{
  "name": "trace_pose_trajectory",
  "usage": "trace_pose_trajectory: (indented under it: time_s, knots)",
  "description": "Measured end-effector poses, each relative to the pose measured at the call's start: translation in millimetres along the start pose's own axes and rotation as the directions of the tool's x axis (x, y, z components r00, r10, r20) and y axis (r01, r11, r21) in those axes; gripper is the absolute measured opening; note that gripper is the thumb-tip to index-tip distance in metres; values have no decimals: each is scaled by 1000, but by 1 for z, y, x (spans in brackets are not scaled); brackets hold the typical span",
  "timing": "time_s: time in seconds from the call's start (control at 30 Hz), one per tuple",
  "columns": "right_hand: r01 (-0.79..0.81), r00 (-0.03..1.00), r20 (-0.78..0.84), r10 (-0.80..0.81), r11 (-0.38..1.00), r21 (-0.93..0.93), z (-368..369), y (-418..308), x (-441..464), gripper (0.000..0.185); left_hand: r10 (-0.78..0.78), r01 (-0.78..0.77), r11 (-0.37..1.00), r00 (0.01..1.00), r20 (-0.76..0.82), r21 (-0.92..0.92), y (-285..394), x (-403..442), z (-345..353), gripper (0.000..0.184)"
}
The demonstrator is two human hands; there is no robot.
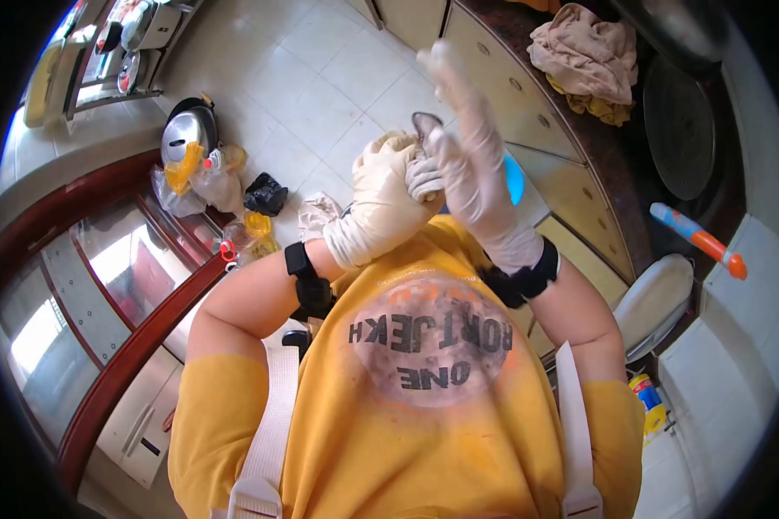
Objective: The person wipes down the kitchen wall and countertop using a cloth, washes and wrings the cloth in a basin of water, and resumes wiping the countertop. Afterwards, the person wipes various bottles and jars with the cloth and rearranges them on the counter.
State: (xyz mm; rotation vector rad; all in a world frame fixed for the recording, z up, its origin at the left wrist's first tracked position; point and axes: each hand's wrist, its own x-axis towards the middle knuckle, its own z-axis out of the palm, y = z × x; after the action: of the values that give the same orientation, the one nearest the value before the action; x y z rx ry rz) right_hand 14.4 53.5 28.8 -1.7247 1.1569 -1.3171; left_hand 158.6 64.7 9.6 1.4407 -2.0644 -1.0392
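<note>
White gloves [355, 240] cover both our hands in a tiled kitchen, where we hold a bunched pale cloth [424, 179] in front of our yellow shirt [424, 441], above the floor [290, 73]. Our left hand [385, 177] is closed in a fist, its fingers curled tightly round the cloth, which bulges out on the side towards our right hand [476, 169]. A dark-edged, oval thing [426, 124] rises from the top of the bundle; it may be metal, but we cannot tell what it is, nor how far it runs down inside the folds. Our right hand stands wide open, fingers stretched upward and away, with the thumb close to the oval thing; we cannot tell whether the two touch. Good handling here, we judge, calls for a firm left fist, with the cloth gathered deep in the palm so that no loose end slips, and a light right thumb against the oval's edge, which could snag a thin glove. Elbows tucked near our sides would steady both wrists. To our left, a black bag [266, 195] lies on the tiles near a lidded pot [186, 137]; to our right, a crumpled pink cloth [582, 54] sits on the counter [619, 164].
</note>
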Motion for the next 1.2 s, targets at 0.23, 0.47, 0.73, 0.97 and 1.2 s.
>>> trace_pose_trajectory:
  time_s: [0.23,0.47,0.73,0.97,1.2]
  knots:
    - [106,941,-337,31,919,379,-47,-23,97,57,-218,-18,733,941,-259,-680,-20,54,-69,19]
    - [153,981,-181,-69,849,507,16,-27,127,75,-158,-63,775,944,-289,-629,-85,5,-118,34]
    - [91,903,427,-43,992,-92,93,-34,109,79,-435,164,528,895,-100,-834,-143,-72,-180,26]
    - [93,651,755,83,978,-188,162,-16,53,71,-136,265,908,918,-372,323,-216,-158,-209,25]
    - [50,711,697,-96,995,87,289,-20,101,72,-146,454,781,801,-580,430,-228,-125,-244,19]
